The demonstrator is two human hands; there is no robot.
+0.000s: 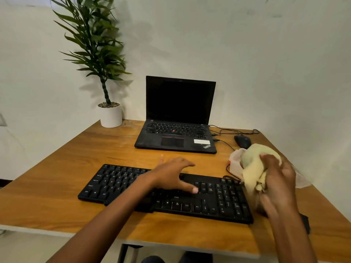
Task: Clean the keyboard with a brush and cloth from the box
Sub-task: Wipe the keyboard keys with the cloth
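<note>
Keyboard (214, 200) on wooden desk (66, 168) — white wall (266, 73) | left grip (171, 175) flat atop | right grip (279, 183) clutches cloth (254, 168)

The person's left forearm (114, 215) and right forearm (290, 234) are bare from the wrist to the near edge of the bench (57, 168) and beyond. The left grip (171, 175) and right grip (279, 179) are bare-fingered, and one nail (195, 190) on the left is trimmed short. Beneath the bench's near edge show two dark rounded shapes (152, 260), one bluish, too cut off to identify.
</note>
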